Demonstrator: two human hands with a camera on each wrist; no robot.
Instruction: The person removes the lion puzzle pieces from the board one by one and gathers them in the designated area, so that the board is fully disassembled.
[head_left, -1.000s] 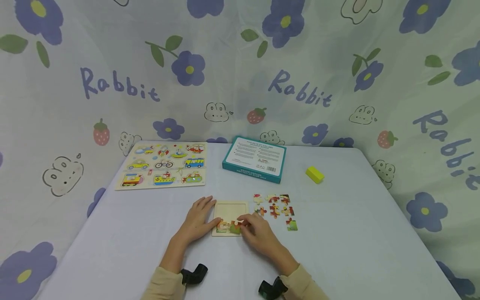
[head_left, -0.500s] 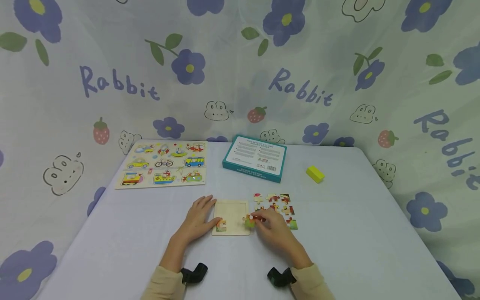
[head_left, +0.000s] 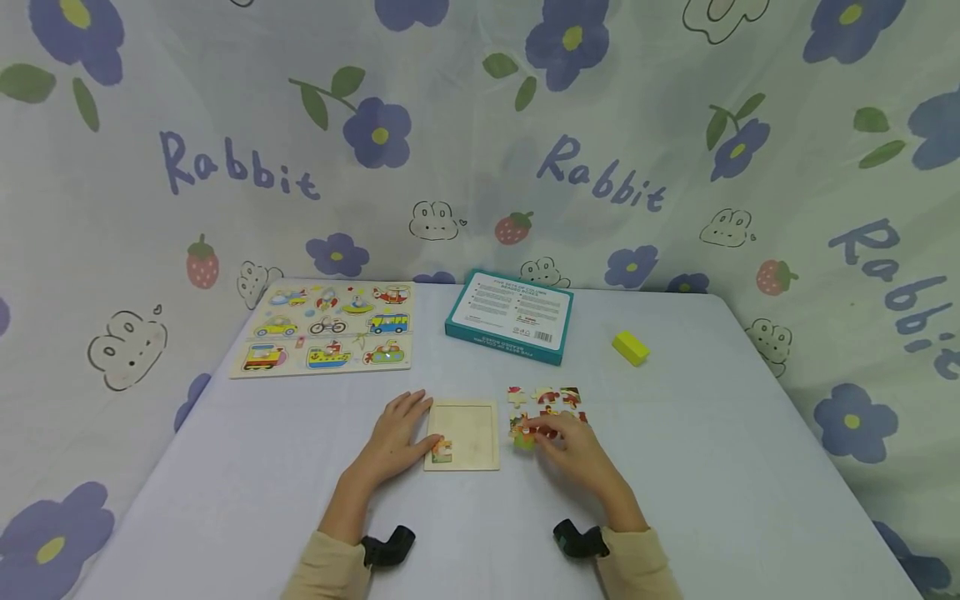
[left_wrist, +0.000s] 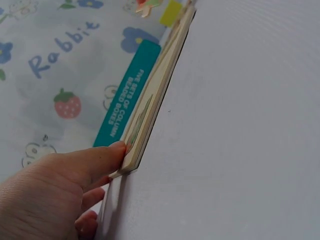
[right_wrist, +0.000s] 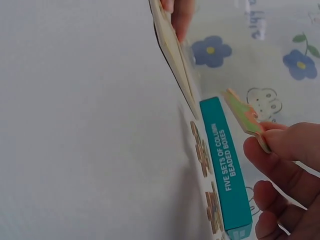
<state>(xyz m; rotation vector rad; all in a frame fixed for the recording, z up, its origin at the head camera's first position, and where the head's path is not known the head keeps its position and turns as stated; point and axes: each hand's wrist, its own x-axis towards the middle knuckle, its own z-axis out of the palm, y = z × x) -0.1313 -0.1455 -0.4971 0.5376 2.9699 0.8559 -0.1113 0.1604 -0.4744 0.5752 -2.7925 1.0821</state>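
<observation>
My left hand [head_left: 399,437] rests along the left side of a square wooden puzzle tray [head_left: 467,405]. Its thumb [left_wrist: 102,162] presses on the tray's near left corner, by a jigsaw piece [head_left: 444,451] lying inside. Between thumb and fingertips, my right hand [head_left: 577,454] pinches another jigsaw piece [right_wrist: 245,114], green and orange, raised off the table. In the head view this piece is just right of the tray, overlapping a group of loose jigsaw pieces [head_left: 546,395]. The hand covers some of that group.
Behind the tray lies a teal box [head_left: 510,317] with a white printed label. A wooden vehicle puzzle board [head_left: 322,329] is at the back left, and a yellow block [head_left: 630,348] at the back right. A patterned curtain [head_left: 465,167] hangs beyond the table's far edge.
My right hand has lifted the green and orange jigsaw piece out of the tray and carried it right, toward the loose pieces. My left hand has stayed in place.
</observation>
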